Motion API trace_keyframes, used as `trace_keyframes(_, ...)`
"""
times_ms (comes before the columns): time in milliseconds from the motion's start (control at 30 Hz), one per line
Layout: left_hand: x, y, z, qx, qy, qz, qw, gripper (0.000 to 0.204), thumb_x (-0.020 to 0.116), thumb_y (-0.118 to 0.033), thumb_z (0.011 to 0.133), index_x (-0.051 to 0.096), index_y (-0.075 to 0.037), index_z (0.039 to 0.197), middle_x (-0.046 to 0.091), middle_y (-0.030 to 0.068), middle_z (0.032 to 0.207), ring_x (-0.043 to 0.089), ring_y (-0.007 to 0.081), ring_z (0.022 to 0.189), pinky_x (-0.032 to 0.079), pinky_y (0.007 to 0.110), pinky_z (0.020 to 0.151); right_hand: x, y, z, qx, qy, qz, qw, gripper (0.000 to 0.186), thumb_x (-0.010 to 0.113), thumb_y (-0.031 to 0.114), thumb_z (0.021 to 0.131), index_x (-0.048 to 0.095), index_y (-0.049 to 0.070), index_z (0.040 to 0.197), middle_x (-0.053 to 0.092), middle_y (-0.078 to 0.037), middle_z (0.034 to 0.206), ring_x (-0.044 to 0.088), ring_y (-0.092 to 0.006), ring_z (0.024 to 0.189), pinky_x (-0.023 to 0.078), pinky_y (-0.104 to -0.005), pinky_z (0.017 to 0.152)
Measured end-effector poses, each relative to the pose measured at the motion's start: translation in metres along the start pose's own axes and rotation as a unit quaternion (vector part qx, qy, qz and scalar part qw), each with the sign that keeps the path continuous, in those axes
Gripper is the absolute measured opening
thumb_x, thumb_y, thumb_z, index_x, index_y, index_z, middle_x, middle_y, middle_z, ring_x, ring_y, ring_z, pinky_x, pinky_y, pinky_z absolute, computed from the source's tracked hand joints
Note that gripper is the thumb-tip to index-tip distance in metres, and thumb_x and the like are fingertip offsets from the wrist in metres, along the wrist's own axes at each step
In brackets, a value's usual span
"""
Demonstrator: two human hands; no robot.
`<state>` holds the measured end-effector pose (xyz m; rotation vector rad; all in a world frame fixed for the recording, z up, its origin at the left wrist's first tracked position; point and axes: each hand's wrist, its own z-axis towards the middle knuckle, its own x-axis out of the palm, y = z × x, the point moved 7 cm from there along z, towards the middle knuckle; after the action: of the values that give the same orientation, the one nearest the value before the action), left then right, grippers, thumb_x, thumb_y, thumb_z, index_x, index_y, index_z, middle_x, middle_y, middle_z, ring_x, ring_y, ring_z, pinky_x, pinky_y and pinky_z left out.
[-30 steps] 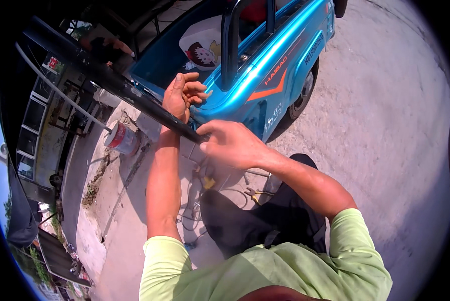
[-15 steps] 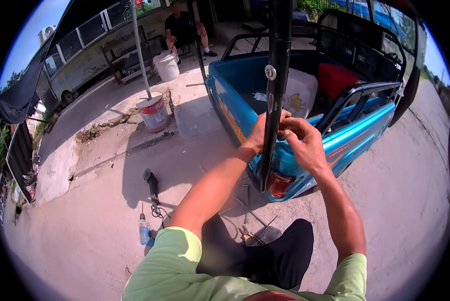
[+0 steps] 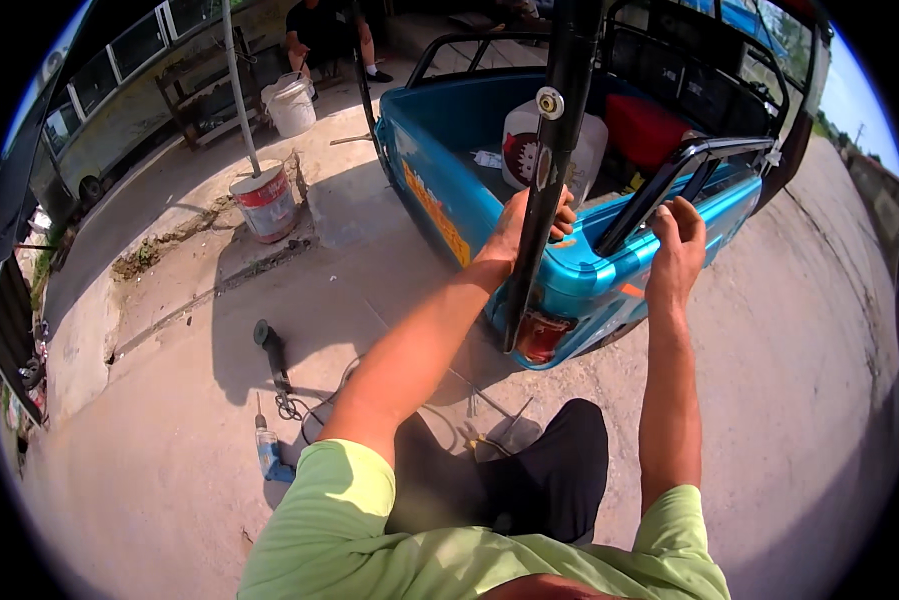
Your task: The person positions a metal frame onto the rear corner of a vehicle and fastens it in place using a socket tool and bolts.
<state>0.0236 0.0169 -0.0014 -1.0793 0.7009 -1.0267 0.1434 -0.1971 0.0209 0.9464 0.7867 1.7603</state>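
Observation:
My left hand [image 3: 512, 226] reaches behind the upright black post [image 3: 567, 70] at the corner of a blue cargo bed [image 3: 419, 140]. Its curled fingers show on the post's right side; the thumb is hidden. To the right, my right hand [image 3: 677, 245] is raised beside the bed's side wall, just right of the slanted black rail [image 3: 654, 195]. The fingers of that hand are bent inward, and whatever they hold, if anything, cannot be made out. A round metal fitting [image 3: 549, 102] sits on the post above my left hand. Low on the corner is a red tail light [image 3: 542, 337].
An angle grinder [image 3: 272, 352] and a blue drill [image 3: 271, 455] lie on the concrete at left, with cords beside them. Pliers [image 3: 487, 446] lie near my knee. A paint bucket [image 3: 264, 203] holds a pole. Beyond, a person [image 3: 324, 35] sits near a white bucket [image 3: 291, 105].
My right hand has come away from the post and my left hand, moving right to beside the rail. My left hand stays at the post. The whole view has shifted slightly.

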Motion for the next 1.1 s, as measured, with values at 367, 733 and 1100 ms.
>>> trace_keyframes(367, 0.0, 0.0, 0.003, -0.009, -0.007, -0.031, 0.999, 0.057, 0.048, -0.052, 0.109, 0.068, -0.001, 0.123, 0.075, 0.0153, 0.105, 0.073, 0.022, 0.094, 0.058, 0.032, 0.086, 0.045, -0.033, 0.031, 0.128, 0.071, 0.03, 0.989, 0.032, 0.065, 0.035, 0.105, 0.055, 0.005, 0.108, 0.068, -0.008, 0.09, 0.069, -0.0164, 0.084, 0.06, -0.0336, 0.083)
trace_keyframes(733, 0.007, -0.064, -0.041, 0.048, -0.06, -0.107, 0.991, 0.089, 0.013, -0.067, 0.109, 0.075, -0.004, 0.1, 0.067, 0.0062, 0.063, 0.059, 0.0146, 0.054, 0.05, 0.027, 0.052, 0.047, -0.038, 0.028, 0.141, 0.025, 0.016, 0.99, 0.032, 0.066, 0.037, 0.104, 0.054, 0.008, 0.107, 0.066, -0.006, 0.091, 0.067, -0.0142, 0.081, 0.059, -0.0326, 0.076)
trace_keyframes(1100, 0.009, -0.073, -0.036, 0.059, -0.159, -0.029, 0.985, 0.083, 0.018, -0.067, 0.109, 0.072, -0.006, 0.091, 0.061, 0.0031, 0.058, 0.058, 0.0113, 0.052, 0.05, 0.026, 0.049, 0.048, -0.029, 0.025, 0.16, -0.049, -0.073, 0.983, 0.033, 0.063, 0.036, 0.101, 0.052, 0.005, 0.107, 0.065, -0.007, 0.086, 0.063, -0.013, 0.075, 0.055, -0.0331, 0.072)
